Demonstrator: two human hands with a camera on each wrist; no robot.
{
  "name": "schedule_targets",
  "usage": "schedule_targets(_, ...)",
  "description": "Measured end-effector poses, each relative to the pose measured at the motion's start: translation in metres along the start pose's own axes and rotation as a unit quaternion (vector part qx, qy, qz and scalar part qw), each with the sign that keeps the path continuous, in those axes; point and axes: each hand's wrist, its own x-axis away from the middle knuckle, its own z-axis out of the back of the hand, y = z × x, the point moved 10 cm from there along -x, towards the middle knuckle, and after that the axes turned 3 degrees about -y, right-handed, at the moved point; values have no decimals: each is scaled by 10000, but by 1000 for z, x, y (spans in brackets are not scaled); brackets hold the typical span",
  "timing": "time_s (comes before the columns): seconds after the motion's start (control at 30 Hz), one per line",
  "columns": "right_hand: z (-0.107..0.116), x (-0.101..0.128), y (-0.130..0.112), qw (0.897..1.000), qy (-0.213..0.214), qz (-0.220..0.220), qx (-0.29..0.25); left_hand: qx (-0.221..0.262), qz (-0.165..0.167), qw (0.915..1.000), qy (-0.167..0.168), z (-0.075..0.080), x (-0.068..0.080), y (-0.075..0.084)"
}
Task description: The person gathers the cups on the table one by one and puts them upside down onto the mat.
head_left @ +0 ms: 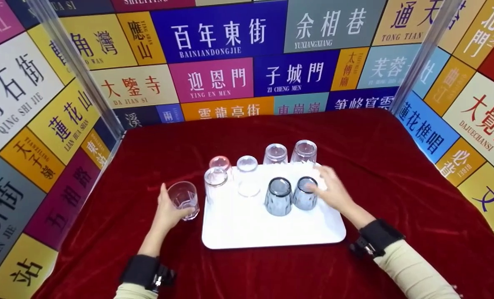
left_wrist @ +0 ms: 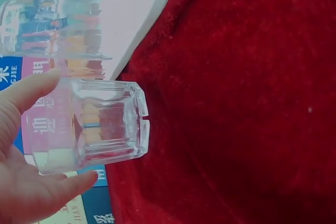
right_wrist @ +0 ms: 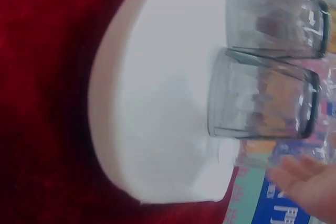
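Head view: backdrop panels [head_left: 226,37] lettered in Chinese with romanised captions, legible among them BAINIANDONGJIE, YING EN MEN, ZI CHENG MEN, DA JIAN SI, YUXIANGXIANG, QING SHI JIE, LIAN HUA SHAN, DAJUECHANSI. Counter under red velvet cloth [head_left: 396,174], bearing one white tray [head_left: 247,232]. Seven glasses in all: six inverted on the tray, namely two grey glasses [head_left: 278,196] at the front, two clear ones behind at left, two pink-tinted ones at the back right; one further pink-tinted glass just behind the tray's left rear corner, on or off the tray not discernible. Clear tumbler [head_left: 183,199] upright on the cloth, just beside the tray's left edge, held in the left hand [head_left: 165,211], grip wrapped round its side. Right hand [head_left: 332,191] over the tray's right part, fingers extended and relaxed, fingertips at the right-hand grey glass, grip wide and holding nothing. Left wrist view: clear tumbler [left_wrist: 92,124] between thumb and fingers of the left hand [left_wrist: 21,182], thick base toward the cloth; tray edge [left_wrist: 152,19] and one more clear glass above; fragment of the YING EN MEN panel visible through the glass. Right wrist view: two grey glasses [right_wrist: 262,95] side by side, mouths down on the tray [right_wrist: 147,129]; fingertips of the right hand [right_wrist: 304,179] near the closer one, contact not discernible.
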Motion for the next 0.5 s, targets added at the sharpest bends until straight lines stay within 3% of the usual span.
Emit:
schedule_targets(0.13, 43, 3, 14, 9897, 1302, 86, -583, 620, 304, 9974, 215, -1, 0, -10)
schedule_targets(0.23, 66, 8, 32, 9773, 1822, -223, -1061, 1192, 460, 9907, 462, -2, 2, -16)
schedule_targets(0.4, 83, 20, 31, 9703, 1940, -637, -1296, 2161, 501, 9730, 639, -9, 2, -22)
schedule_targets(0.5, 84, 24, 36, 9711, 1895, -780, -1227, 2320, 466, 9695, 638, -12, 0, -22)
